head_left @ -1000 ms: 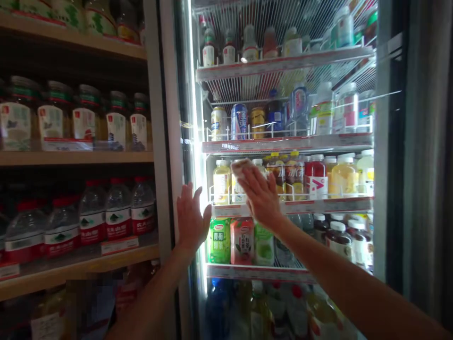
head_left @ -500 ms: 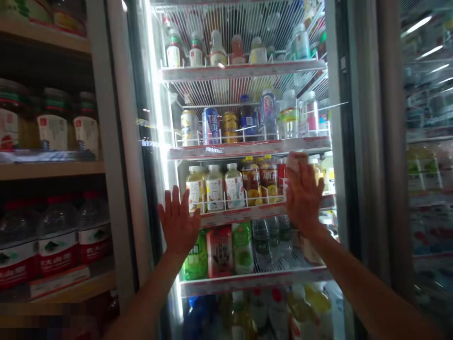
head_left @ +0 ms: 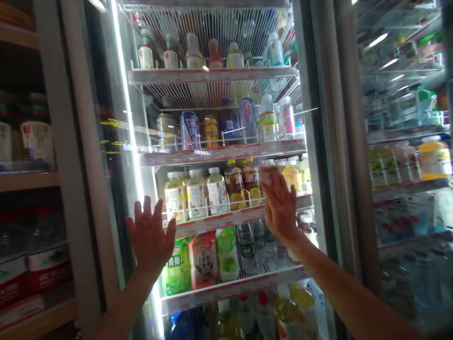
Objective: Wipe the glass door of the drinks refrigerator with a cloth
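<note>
My left hand (head_left: 150,233) is raised with its fingers spread, holding nothing, in front of the left part of a glass door. To the right, my right hand (head_left: 281,203) lies flat with its fingers stretched upward. A pale pink cloth (head_left: 269,174), blurred and partly hidden, sits under its fingertips against the glass. Whether the left palm touches the glass I cannot tell. Seen through the door, pale tea bottles (head_left: 196,193) and dark iced tea bottles (head_left: 252,182) stand on a shelf between the hands.
Behind the glass are wire shelves with cans (head_left: 190,130), green and red drink packs (head_left: 203,259) and water bottles (head_left: 247,245). A bright light strip (head_left: 128,108) runs down the left side. Metal door frames (head_left: 341,141) stand at the right, and wooden shelves (head_left: 28,182) at the left.
The view has turned to the right, so the cooler and both hands appear farther left. My right hand remains raised with the cloth, and my left hand's fingers stay spread.
</note>
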A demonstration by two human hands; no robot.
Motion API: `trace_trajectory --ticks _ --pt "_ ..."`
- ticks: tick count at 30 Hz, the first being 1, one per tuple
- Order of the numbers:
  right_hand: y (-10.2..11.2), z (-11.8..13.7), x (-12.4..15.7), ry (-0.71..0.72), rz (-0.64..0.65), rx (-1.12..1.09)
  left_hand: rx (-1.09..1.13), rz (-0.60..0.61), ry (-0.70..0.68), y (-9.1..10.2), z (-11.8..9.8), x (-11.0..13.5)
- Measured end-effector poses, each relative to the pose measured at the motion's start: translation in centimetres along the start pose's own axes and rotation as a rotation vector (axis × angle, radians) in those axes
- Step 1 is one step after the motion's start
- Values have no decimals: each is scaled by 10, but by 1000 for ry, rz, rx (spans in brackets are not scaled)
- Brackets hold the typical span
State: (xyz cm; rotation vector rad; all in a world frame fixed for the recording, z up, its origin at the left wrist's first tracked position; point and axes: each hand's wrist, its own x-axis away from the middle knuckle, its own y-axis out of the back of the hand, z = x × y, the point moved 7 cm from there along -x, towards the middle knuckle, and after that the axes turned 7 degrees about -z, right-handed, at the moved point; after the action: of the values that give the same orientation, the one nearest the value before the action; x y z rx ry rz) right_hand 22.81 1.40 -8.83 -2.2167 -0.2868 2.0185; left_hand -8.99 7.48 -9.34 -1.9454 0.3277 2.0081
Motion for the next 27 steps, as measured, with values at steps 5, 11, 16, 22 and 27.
trace_trajectory --ticks 5,11,16,22,27 --pt "6 -52 -10 -131 -64 85 7 37 18 -1 0 -1" --pt "-1 -45 -30 -74 -51 35 -2 31 54 -1 -2 -7" --pt "-7 -56 -47 -91 -11 27 2 31 48 -2 0 -36" --pt "-18 -60 -69 -147 -68 20 3 32 49 -3 -1 -85" --pt "-14 -68 -82 -175 -69 88 5 15 93 -2 3 -106"
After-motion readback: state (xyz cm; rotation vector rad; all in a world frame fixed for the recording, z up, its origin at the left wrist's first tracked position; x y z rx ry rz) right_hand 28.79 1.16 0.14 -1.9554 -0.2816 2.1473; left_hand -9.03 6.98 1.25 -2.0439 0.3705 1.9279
